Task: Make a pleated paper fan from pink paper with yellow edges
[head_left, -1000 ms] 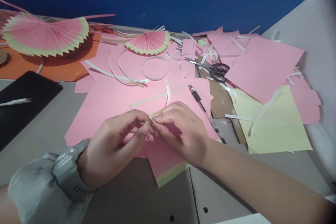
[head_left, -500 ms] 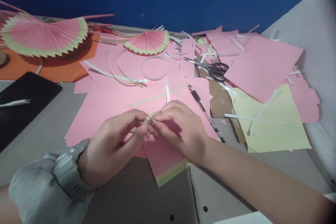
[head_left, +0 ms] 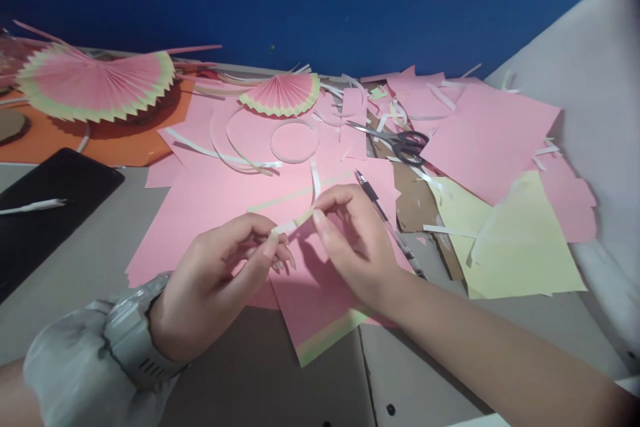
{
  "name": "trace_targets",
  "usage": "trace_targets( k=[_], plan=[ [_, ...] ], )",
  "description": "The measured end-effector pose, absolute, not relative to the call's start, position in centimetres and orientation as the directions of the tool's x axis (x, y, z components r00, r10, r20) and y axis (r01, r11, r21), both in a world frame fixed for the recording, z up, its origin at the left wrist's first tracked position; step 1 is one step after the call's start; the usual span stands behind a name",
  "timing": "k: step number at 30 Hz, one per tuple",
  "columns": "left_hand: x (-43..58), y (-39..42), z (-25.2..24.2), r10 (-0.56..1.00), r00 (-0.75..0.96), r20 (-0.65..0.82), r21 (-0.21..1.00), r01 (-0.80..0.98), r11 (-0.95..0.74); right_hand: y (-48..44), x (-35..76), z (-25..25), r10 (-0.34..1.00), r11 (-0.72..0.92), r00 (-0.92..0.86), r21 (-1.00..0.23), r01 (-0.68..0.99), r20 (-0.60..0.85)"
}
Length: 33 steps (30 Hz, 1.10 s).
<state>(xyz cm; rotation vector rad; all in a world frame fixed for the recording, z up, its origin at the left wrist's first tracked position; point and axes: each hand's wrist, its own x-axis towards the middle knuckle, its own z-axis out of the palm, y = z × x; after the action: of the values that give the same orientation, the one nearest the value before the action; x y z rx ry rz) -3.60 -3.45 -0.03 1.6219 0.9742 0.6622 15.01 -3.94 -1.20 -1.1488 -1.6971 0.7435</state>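
Observation:
A narrow strip (head_left: 296, 221), white at its left end and pale yellow towards its right, stretches between my hands. My left hand (head_left: 225, 267) pinches the white end between thumb and index finger, with the other fingers curled beneath. The thumb and fingertips of my right hand (head_left: 357, 240) grip the yellow end. A thin white strip (head_left: 315, 179) shows just above the right fingers; whether it joins the held strip I cannot tell. Under both hands lies a pink sheet (head_left: 320, 310) with a yellow-green band along its near edge.
A pen (head_left: 370, 190) lies right of my right hand, scissors (head_left: 400, 140) behind it. Pleated pink-and-green paper fans (head_left: 100, 83) stand at the back left, near a black phone-like slab (head_left: 55, 207). Yellow paper (head_left: 530, 253), brown cardboard (head_left: 417, 203) and paper scraps lie right.
My right hand has drawn slightly right and up, away from my left, so more of the strip shows between them. The whole view has shifted a little with the head.

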Motion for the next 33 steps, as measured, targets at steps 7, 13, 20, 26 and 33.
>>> trace_targets(
  k=[7, 13, 20, 26, 33],
  plan=[
    [-3.6, -3.4, 0.1, 0.847, 0.529, -0.048, 0.957, 0.267, -0.113, -3.9, 15.4, -1.5, 0.888, 0.443, -0.261, -0.858, 0.261, 0.379],
    [-3.5, -3.3, 0.3, 0.839, 0.541, -0.051, 0.965, 0.243, -0.098, -3.9, 15.5, -1.7, 0.924, 0.346, -0.215, -0.93, 0.122, 0.316],
    [-3.5, -3.4, 0.2, 0.844, 0.535, -0.031, 0.953, 0.271, -0.136, -4.0, 14.8, -1.1, 0.867, 0.498, -0.222, -0.778, 0.382, 0.446],
    [-3.3, -3.5, -0.1, 0.833, 0.552, -0.019, 0.95, 0.27, -0.157, -4.3, 14.9, -0.8, 0.88, 0.476, -0.237, -0.753, 0.454, 0.412],
    [-3.7, -3.5, -0.1, 0.842, 0.538, -0.051, 0.992, 0.128, -0.021, -3.8, 15.2, -0.2, 0.951, 0.309, -0.09, -0.919, 0.243, 0.296]
  ],
)
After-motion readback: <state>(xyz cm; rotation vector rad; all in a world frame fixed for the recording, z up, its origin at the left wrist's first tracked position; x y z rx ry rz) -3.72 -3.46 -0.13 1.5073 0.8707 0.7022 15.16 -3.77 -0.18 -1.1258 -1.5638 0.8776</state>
